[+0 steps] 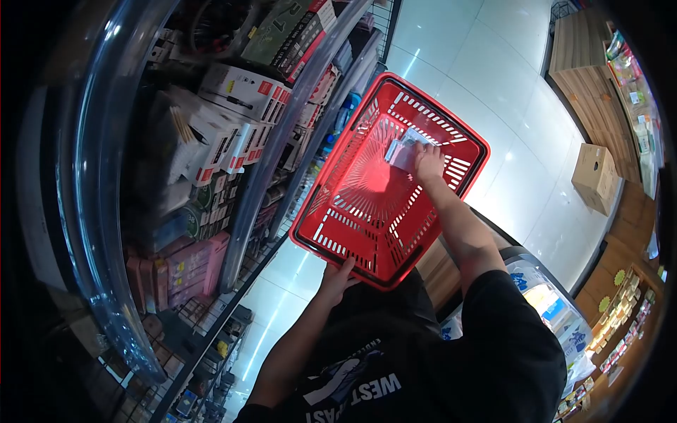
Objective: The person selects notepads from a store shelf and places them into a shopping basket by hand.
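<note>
A red plastic shopping basket with slotted walls is held tilted in front of my body. My left hand grips its near rim, with the thumb over the edge and the other fingers hidden beneath. Inside the basket, my right hand reaches in from the right, its fingers closed on a small pale package. The package is close to the basket's floor; whether it touches the floor I cannot tell. Apart from this package, I see nothing else in the basket.
Shelves with clear curved edges rise on the left, stacked with white boxes and pink boxes. A cardboard box stands on the tiled floor at right. Near my right elbow is a bin of packaged goods.
</note>
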The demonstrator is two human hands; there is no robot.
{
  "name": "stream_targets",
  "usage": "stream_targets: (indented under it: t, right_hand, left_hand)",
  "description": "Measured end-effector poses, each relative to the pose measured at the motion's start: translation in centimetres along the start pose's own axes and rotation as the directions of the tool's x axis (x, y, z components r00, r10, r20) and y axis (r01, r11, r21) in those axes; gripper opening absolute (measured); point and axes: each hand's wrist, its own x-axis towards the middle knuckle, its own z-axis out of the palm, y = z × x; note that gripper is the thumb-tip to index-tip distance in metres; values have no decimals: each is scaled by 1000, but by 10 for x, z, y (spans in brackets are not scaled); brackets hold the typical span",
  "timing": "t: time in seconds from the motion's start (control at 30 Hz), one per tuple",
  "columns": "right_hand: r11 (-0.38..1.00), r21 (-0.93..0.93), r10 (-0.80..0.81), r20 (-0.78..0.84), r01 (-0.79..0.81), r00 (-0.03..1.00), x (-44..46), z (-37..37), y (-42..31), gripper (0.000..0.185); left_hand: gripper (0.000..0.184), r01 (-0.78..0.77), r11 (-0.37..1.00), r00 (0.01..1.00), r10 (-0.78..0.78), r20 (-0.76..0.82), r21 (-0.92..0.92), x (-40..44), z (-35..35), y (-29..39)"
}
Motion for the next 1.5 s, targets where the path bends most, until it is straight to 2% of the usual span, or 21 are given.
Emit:
stream_targets:
  t: [0.03, 0.1, 0.13, 0.2, 0.23, 0.3, 0.33, 0.4, 0.43, 0.47, 0.53, 0.6, 0.63, 0.67, 0.73, 0.83, 0.93, 1.07, 1.2, 1.27, 1.5]
  right_hand:
    - [997, -38, -71, -1, 71, 997, -11, -3, -7, 46]
    - [987, 52, -160, 288, 151, 944, -12, 10, -17, 35]
    - [961, 112, -273, 283, 251, 920, -19, 16, -23, 36]
    - [860, -21, -425, 522, 509, 739, 5, 66, -35, 49]
    - [861, -18, -425, 521, 508, 740, 6, 74, -34, 49]
    - [965, 196, -221, 244, 175, 944, 8, 87, -29, 62]
    - [964, 199, -222, 246, 174, 944, 10, 98, -27, 62]
    - [760, 629, -173, -44, 162, 984, 13, 113, -20, 71]
    - [694, 672, -121, -246, 259, 962, 5, 103, -21, 68]
    - [696, 671, -117, -246, 256, 962, 1, 91, -25, 68]
    - [430, 902, 107, -11, -36, 994, 4, 90, -27, 56]
    - [381, 918, 205, 36, -113, 978, 7, 89, -29, 49]
    - [41, 950, 278, 286, -309, 917, 11, 87, -30, 44]
    - [-311, 836, 257, 532, -452, 807, 13, 87, -31, 40]
    - [-381, 817, 247, 541, -433, 804, 10, 83, -33, 32]
    - [-804, 581, 262, 542, -130, 799, 26, 94, -37, 25]
    - [-933, 358, 264, 600, 42, 755, 39, 93, -42, 19]
    - [-963, 152, 271, 581, 225, 768, 33, 93, -57, 20]
    - [-976, 214, 147, 534, 35, 833, 33, 101, -49, 25]
    - [-968, 232, 202, 482, 98, 853, 38, 97, -47, 25]
    - [-935, 336, 301, 590, 111, 749, 38, 91, -40, 26]
  left_hand:
    - [49, -2, 1000, 1000, 2, 12, -4, 0, 1, 0]
    - [49, 3, 1000, 1000, -3, 24, 3, 0, 1, 1]
    - [49, 9, 1000, 999, -10, 35, 9, 1, 0, 1]
    - [48, 11, 1000, 999, -11, 34, 20, 0, 1, 1]
    - [48, 10, 1000, 999, -11, 33, 29, 0, 1, 2]
    - [48, 0, 1000, 1000, 0, 31, 22, 2, 1, 1]
    - [47, -7, 1000, 1000, 7, 28, 10, 1, 0, 1]
    - [47, -1, 1000, 1000, 0, 23, 20, 0, 0, 2]
    - [47, 3, 999, 1000, -4, 24, 32, 0, 0, 0]
    - [47, 4, 999, 1000, -5, 29, 33, 1, 1, 0]
    - [48, -13, 1000, 999, 12, 43, 15, 1, 0, -1]
    - [47, -14, 1000, 999, 13, 44, 25, 1, 0, -1]
    - [47, -13, 999, 999, 11, 43, 36, 1, 0, 0]
    - [47, -13, 999, 999, 11, 43, 44, 0, 0, 1]
    - [47, -28, 999, 998, 26, 48, 41, -2, 1, 3]
    - [47, -17, 998, 999, 15, 29, 57, -2, 1, 2]
    - [48, -7, 998, 1000, 6, 26, 55, 0, 1, 1]
    - [49, 16, 998, 999, -19, 45, 67, 0, 0, 3]
    - [51, 2, 999, 1000, -3, 25, 49, 3, -2, -1]
    - [52, -7, 998, 999, 5, 36, 56, 0, 1, 2]
    - [53, 2, 998, 1000, -4, 24, 65, 1, 5, 9]
